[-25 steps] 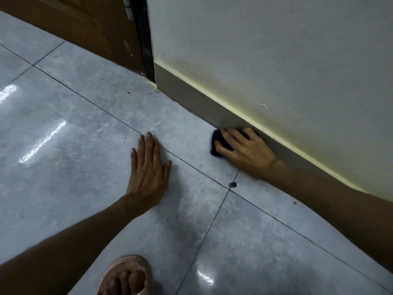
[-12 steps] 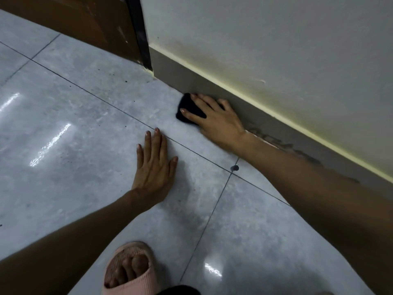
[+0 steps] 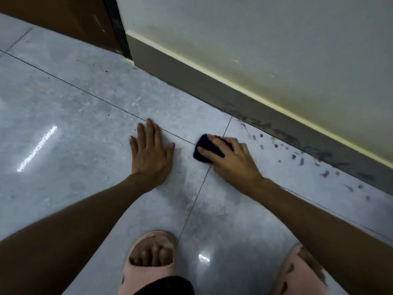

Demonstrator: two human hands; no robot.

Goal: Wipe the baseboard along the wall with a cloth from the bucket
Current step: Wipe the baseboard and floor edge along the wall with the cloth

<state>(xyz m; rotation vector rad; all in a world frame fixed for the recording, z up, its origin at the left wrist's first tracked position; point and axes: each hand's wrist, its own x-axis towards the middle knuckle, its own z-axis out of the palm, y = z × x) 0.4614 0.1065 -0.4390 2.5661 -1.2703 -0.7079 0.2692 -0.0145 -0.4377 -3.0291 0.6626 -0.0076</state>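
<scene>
Head view, single frame.

Right hand [image 3: 230, 157]: centre-right of frame, palm down, fingers curled over a dark cloth [image 3: 205, 151], pressing it on the floor tile [image 3: 85, 124] at a grout crossing; apart from the wall.

Left hand [image 3: 150, 152]: centre, flat on the tile, fingers spread, holding nothing, just beside the cloth.

Baseboard [image 3: 212, 88]: grey band running from upper centre to right edge, under a cream wall [image 3: 276, 39]; dark smears on its right stretch, dark specks on the tile below.

Door [image 3: 63, 18]: brown, upper left.

Pink slippers [image 3: 148, 271]: bottom edge, one centre, one right.
</scene>
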